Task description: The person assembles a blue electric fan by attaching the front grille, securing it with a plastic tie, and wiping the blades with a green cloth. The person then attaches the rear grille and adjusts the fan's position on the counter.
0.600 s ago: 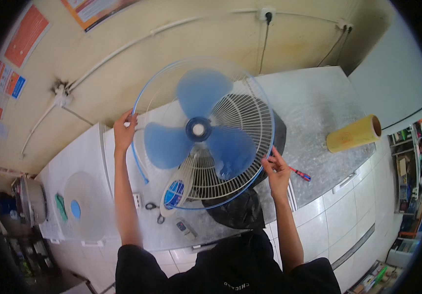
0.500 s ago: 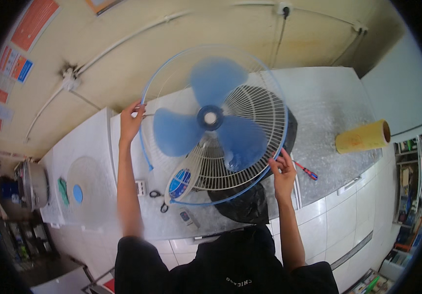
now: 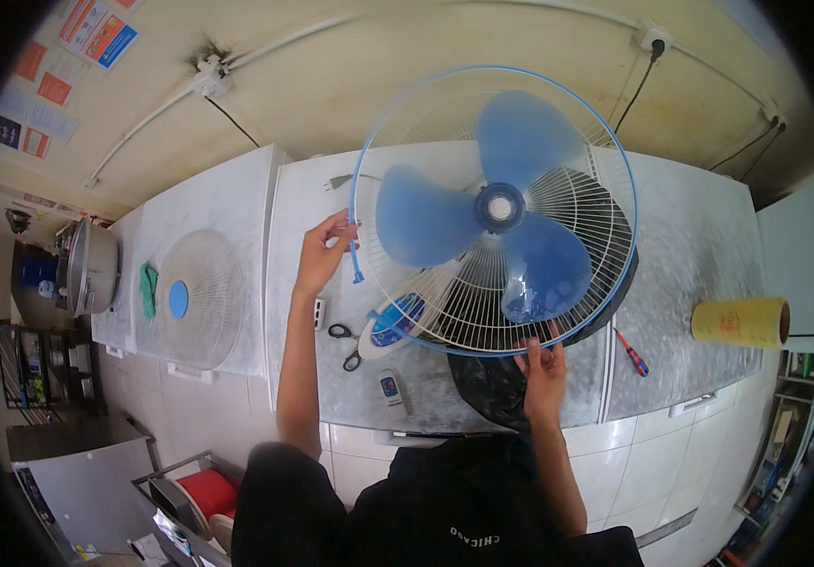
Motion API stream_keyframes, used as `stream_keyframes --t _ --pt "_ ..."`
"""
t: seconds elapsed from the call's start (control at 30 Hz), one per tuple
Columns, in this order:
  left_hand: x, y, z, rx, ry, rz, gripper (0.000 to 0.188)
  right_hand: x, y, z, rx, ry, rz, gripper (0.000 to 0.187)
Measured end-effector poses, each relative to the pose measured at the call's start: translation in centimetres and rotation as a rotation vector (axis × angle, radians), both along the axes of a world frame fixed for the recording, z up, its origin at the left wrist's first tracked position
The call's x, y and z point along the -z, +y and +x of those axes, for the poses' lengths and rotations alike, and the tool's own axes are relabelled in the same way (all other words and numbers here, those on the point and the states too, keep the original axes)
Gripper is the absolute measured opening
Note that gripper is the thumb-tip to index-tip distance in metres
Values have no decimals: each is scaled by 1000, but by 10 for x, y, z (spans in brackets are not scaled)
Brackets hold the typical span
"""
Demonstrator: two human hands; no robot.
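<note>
An electric fan with three blue blades [image 3: 416, 217] stands on the worktop, its white wire rear grille [image 3: 577, 203] behind them. A thin blue plastic ring [image 3: 636, 236] runs around the grille's edge. One end of the ring, with a small tab [image 3: 358, 278], hangs loose at the left. My left hand [image 3: 324, 250] is closed in a pinch on the ring just above that tab. At the fan's lower edge my right hand [image 3: 545, 373] grips the ring, some fingers reaching behind the wires. The fan's oval control base [image 3: 383, 331] shows below the grille.
A white front grille [image 3: 213, 312] with a blue centre lies on the left surface beside a green cloth [image 3: 148, 290]. Nearby on the worktop are a remote control [image 3: 390, 388], a black plastic bag [image 3: 483, 387], a screwdriver [image 3: 636, 359] and a yellow roll [image 3: 740, 322].
The view has swung left, so everything sits further right. My right hand has slid along the ring from the lower right to the bottom. The ring's lower part now lies closer to the grille.
</note>
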State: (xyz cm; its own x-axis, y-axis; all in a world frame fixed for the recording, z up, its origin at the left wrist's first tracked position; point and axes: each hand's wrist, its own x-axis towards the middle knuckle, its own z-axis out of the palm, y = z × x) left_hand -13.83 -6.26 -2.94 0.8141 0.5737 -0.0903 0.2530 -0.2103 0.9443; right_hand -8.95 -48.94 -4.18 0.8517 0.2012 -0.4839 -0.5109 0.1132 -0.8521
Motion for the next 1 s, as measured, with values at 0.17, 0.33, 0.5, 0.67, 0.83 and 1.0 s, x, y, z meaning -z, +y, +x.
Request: stream_keyframes --t 0.17,0.33,0.5,0.67,0.83,1.0 --pt "-7 -22 -20 -28 35 -100 41 7 9 -6 20 10 83 59" --pt "0 -37 -40 15 29 -122 43 12 10 -8 38 37 125 55" --pt "8 -54 -55 -65 -46 -340 45 13 11 -11 86 38 145 53" --pt "26 -74 -57 -185 -87 -500 46 24 8 -13 135 45 205 43" --pt "49 -104 -52 -402 -233 -601 44 21 14 -17 45 80 165 36" --pt "50 -120 -42 -516 -338 -677 41 31 22 -29 62 118 314 32"
